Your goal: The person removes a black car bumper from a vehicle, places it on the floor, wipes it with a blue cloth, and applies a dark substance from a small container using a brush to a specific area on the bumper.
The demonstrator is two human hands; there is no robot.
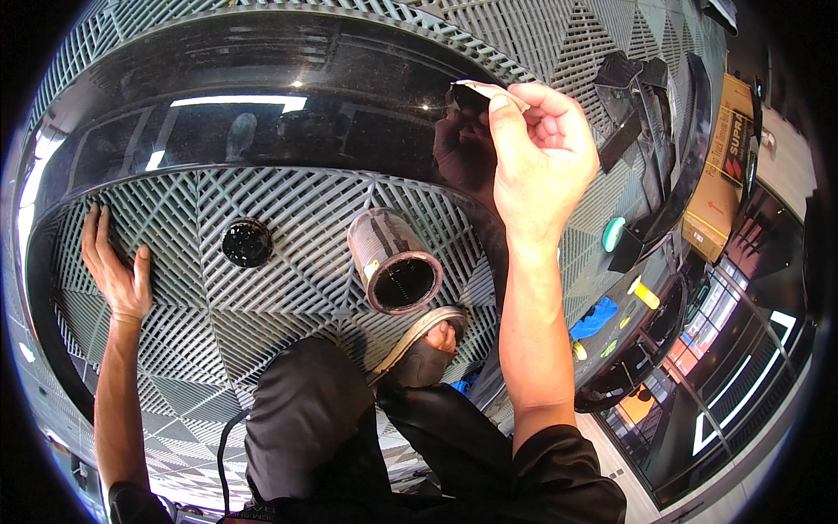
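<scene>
A long, glossy black curved car panel arches across the floor in front of me. My right hand is over its right part, thumb and fingers pinching a thin pale strip. One end of the strip lies against the black surface; whether it sticks there I cannot tell. The panel mirrors my hand below it. On the far left, my left hand holds nothing, its fingers stretched out and the tips by the panel's inner edge.
Inside the curve, a stained open can and a small round black container are on the grey slatted floor. To the right are black plastic parts, a green oval pad, a blue cloth, a yellow cylinder and a cardboard box.
</scene>
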